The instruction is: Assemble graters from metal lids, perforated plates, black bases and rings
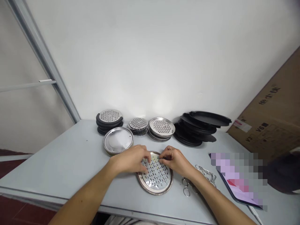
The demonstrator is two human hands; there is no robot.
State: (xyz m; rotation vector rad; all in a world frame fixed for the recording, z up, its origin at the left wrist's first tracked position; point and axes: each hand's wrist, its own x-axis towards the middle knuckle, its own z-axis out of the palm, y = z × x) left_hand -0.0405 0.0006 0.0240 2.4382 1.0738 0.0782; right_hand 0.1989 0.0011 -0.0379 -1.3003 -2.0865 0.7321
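A round metal grater plate [156, 176] with raised holes lies in a silver-rimmed disc on the table in front of me. Over its left edge is my left hand [131, 159], thumb and forefinger apart, fingertips at the plate's surface. At the upper right rim my right hand [174, 159] has its fingers pinched together; whatever is between them is too small to make out. Several metal rings [186, 192] lie by my right forearm, which partly hides them. Just beyond my left hand stands a stack of plain silver discs [118, 139].
Along the wall stand black-rimmed grater discs [110, 116], small grater plates [138, 123], silver-rimmed grater discs [162, 127] and an uneven pile of black round trays [206, 120]. To the right are a tablet [236, 184] with a cable and a cardboard box [269, 125].
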